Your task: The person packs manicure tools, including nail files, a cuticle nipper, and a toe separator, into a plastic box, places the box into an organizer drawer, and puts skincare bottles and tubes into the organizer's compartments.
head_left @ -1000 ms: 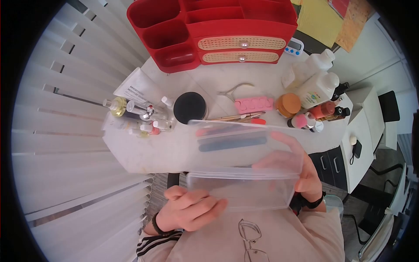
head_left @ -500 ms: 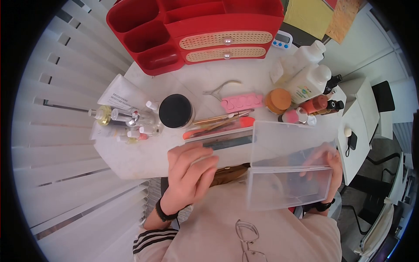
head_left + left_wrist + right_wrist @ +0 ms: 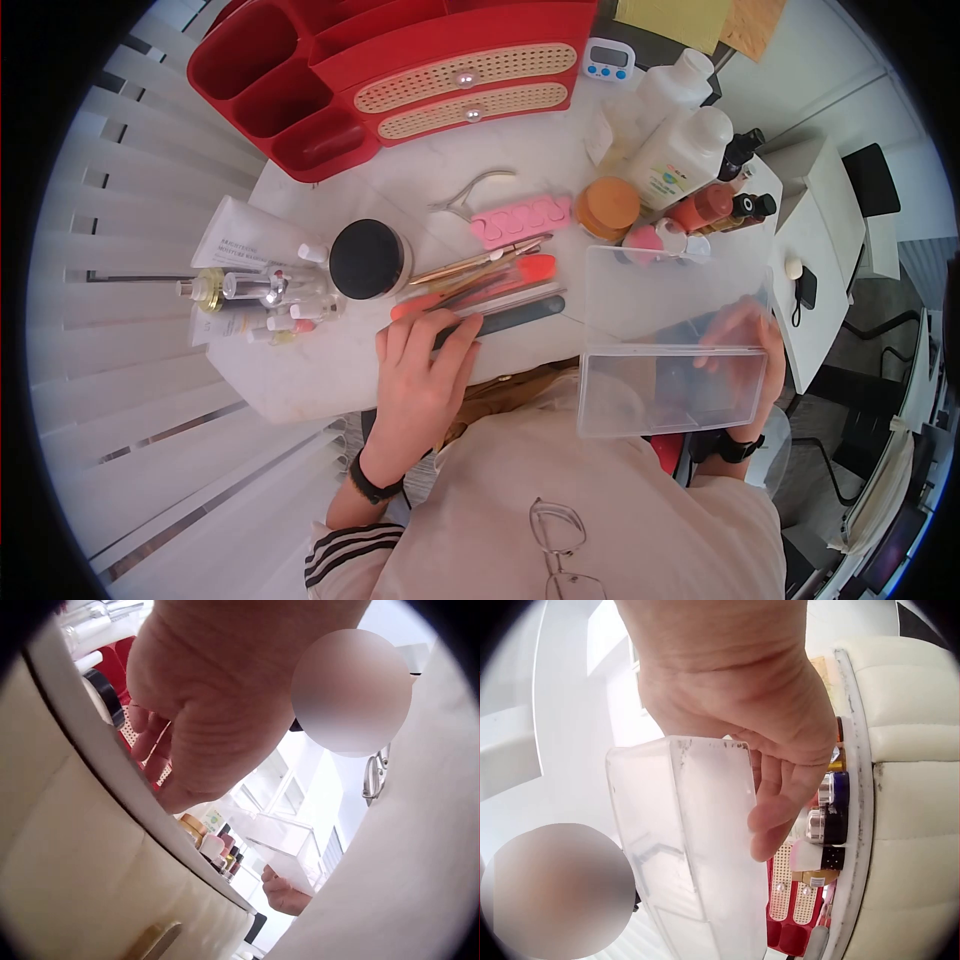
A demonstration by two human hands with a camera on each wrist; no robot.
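My left hand (image 3: 415,375) reaches over the near edge of the table, its fingertips right at the left end of a dark grey nail file (image 3: 525,315). Daylight shows between thumb and fingers in the left wrist view. Just beyond the file lie a slim pack with orange ends (image 3: 537,266) and several thin brushes or sticks (image 3: 480,265). Off to the right, my right hand (image 3: 780,772) grips a clear plastic box (image 3: 670,390) by its right side, its fingers seen through the plastic. The hinged lid (image 3: 640,290) is raised, and the box is held in front of the table.
Behind stands a red organizer (image 3: 345,150) with two drawers. A black-lidded jar (image 3: 365,260), small bottles and a white tube (image 3: 245,235) sit left; pink toe separators (image 3: 520,220) and metal nippers (image 3: 470,190) lie mid-table. White bottles (image 3: 680,155) and an orange-lidded jar (image 3: 607,208) stand right.
My left hand has left the box and come down at the nail file. The right hand has carried the box to the right, away from the files.
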